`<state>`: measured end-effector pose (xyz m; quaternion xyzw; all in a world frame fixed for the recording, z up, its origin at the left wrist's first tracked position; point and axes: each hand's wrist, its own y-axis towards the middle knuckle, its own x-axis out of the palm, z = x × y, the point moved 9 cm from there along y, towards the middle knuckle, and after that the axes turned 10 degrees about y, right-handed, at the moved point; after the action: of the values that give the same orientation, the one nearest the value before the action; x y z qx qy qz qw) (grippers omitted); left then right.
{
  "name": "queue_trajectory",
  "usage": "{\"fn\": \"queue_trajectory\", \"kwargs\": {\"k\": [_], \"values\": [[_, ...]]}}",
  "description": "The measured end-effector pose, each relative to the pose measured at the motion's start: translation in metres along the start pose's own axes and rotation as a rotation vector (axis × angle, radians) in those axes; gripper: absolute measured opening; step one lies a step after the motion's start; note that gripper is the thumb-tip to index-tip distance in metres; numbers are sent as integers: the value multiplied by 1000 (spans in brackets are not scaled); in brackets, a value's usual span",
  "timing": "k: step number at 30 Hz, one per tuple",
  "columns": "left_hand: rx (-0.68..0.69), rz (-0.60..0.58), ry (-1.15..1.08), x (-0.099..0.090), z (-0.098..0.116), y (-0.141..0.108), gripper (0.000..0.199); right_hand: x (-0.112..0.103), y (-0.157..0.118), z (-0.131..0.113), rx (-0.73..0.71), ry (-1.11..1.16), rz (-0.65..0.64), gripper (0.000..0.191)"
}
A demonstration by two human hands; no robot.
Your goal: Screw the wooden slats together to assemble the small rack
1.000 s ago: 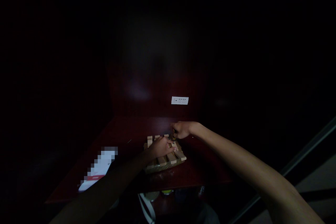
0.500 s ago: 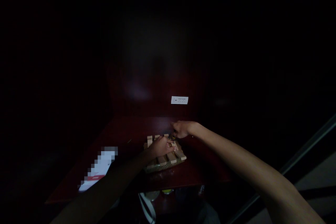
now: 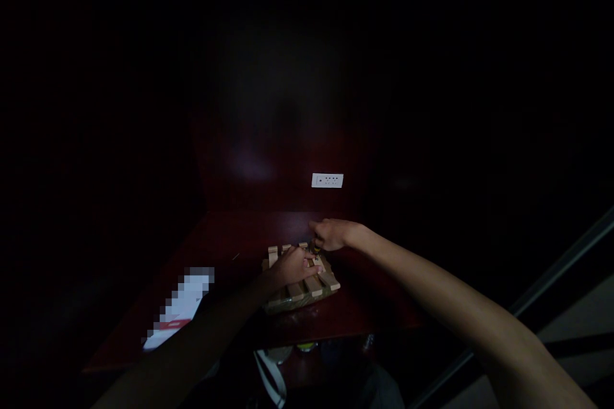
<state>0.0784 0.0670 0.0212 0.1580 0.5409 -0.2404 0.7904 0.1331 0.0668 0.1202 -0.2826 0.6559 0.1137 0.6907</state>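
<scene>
Spreading across one slatted wooden piece at lower centre (image 3: pixel 313 285), one left hand (image 3: pixel 291 266) touched it; one right hand (image 3: pixel 329 234) curled around one small, partly yellow item (image 3: pixel 316 248).

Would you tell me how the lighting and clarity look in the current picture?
Head view: very dark, edges nearly black; hazy glare on the red wall; left forearm dimmer than the right; white item partly pixelated; tool at the right hand too dim to identify.
</scene>
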Motion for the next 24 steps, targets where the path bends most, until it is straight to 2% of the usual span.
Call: {"fn": "queue_trajectory", "kwargs": {"k": [5, 10, 17, 24], "values": [[60, 80, 39, -5, 3, 0, 48, -3, -2, -5, -32, 2, 39, 40], [71, 103, 42, -3, 1, 3, 52, -2, -5, -1, -4, -17, -11, 31], [63, 66, 45, -1, 1, 2, 52, 0, -2, 2, -8, 9, 3, 39], [59, 69, 32, -3, 1, 1, 55, -2, -5, 3, 6, -4, -2, 31]]}}
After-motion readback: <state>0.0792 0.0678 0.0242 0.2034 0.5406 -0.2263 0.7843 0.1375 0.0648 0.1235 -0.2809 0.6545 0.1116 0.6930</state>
